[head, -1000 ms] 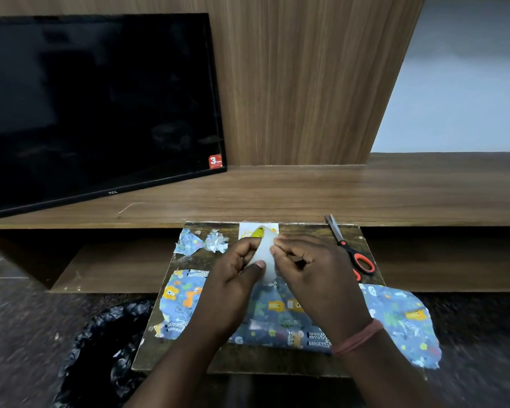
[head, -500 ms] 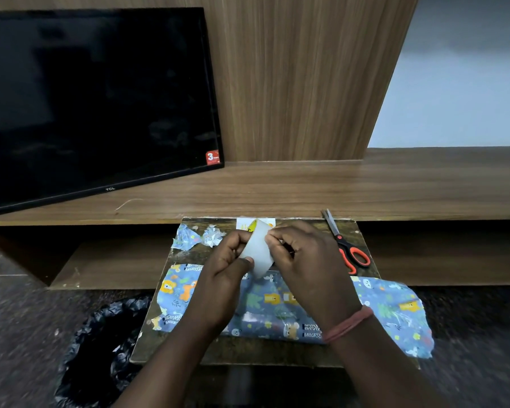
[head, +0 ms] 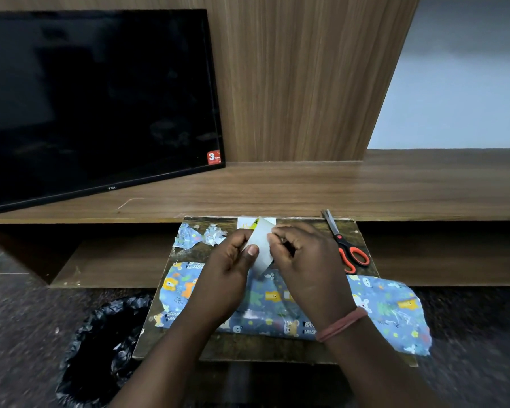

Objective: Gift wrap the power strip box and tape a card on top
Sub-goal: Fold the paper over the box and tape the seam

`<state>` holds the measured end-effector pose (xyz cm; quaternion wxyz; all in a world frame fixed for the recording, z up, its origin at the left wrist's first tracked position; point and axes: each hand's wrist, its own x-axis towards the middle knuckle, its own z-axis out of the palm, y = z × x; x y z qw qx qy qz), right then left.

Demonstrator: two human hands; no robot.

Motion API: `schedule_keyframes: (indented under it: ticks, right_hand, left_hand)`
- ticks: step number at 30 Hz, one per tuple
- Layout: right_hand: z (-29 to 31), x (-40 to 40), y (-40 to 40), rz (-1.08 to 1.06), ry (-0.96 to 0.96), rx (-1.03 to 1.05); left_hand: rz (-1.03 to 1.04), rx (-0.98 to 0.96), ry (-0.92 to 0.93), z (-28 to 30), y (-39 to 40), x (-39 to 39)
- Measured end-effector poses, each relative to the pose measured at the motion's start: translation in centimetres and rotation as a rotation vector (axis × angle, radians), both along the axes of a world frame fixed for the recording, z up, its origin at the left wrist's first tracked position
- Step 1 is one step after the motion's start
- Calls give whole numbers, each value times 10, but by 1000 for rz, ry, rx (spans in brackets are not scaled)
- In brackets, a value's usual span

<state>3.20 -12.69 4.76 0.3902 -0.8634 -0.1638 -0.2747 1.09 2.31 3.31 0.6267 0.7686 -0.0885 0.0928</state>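
Note:
The box wrapped in blue animal-print paper (head: 271,301) lies lengthwise on a small worn table (head: 248,348), with loose paper hanging past its right end. Above it both hands hold a whitish roll of tape (head: 261,245). My left hand (head: 227,269) grips the roll with its thumb on the face. My right hand (head: 306,260) pinches the roll's right edge with its fingertips. A white and yellow card (head: 243,222) lies at the table's far edge, partly hidden behind the tape.
Orange-handled scissors (head: 348,251) lie at the table's far right. Two crumpled paper scraps (head: 189,238) sit at the far left. A bin lined with a black bag (head: 109,343) stands on the floor to the left. A black TV (head: 95,98) leans on the wooden shelf (head: 336,189) behind.
Both hands have lifted the tape roll a little off the wrapped box and tilted it, and the right fingertips have shifted along its edge.

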Motion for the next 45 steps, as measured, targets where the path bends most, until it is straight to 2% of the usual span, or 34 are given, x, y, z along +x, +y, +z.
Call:
schedule_keyframes:
  ticks: [6, 9, 13, 19, 24, 35, 40, 45]
  right_hand:
    - [3, 5, -7, -16, 26, 91]
    - [3, 5, -8, 26, 29, 86]
    - [0, 1, -4, 91, 70, -8]
    - [-5, 1, 1, 127, -34, -155]
    - [-4, -2, 4, 156, -54, -188]
    - [-4, -3, 7, 164, -41, -226]
    - [-4, -4, 7, 181, -51, -221]
    - [-2, -3, 1, 146, 134, -79]
  left_hand:
    - [-19, 54, -23, -1, 5, 3]
    - [-28, 4, -6, 0, 3, 3]
    - [-65, -147, 83, -2, 3, 7]
    - [-200, -464, 174, 4, 4, 7]
    - [-258, -611, 215, 4, 8, 7]
    - [-154, -582, 319, 4, 13, 9]
    - [-148, -675, 313, 9, 17, 7]
    - [-144, -613, 300, 9, 18, 7]
